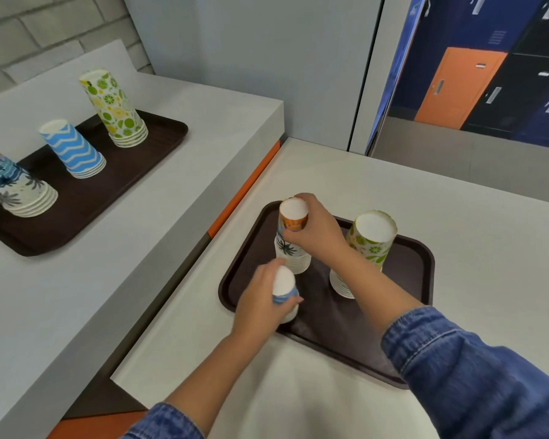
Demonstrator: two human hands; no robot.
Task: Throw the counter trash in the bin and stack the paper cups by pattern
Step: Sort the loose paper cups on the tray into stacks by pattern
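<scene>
Gripping two upturned stacks at once on the near brown tray (420, 258): right hand (317, 231) wrapped around the upper part of the palm-print cup stack (293, 239) at the tray's far left corner, fingers closed on the orange band just under the white base; left hand (260, 299) curled around the blue-patterned cup stack (285, 288) by the tray's left edge, thumb pressed across the blue band, lower part of that stack hidden behind the palm. Standing free near the tray's far right corner, behind the right forearm, a citrus-print cup stack (370, 245), untouched. Likely very light, thin-walled paper, so easily crushed or ovalled by a hard squeeze, and apt to tip when carried tall; nested cups may also separate if only the topmost is lifted. Better taken low, around the rolled rims at the bottom of each stack, where the paper is stiffest, or with one hand steadying the base on top. Waiting on the second tray (159, 147) over on the raised counter to the left: matching palm-print stack (16, 191) at its near left, blue zigzag stack (73, 150) mid-tray, citrus stack (114, 106) at the far right corner. No trash or bin in sight.
</scene>
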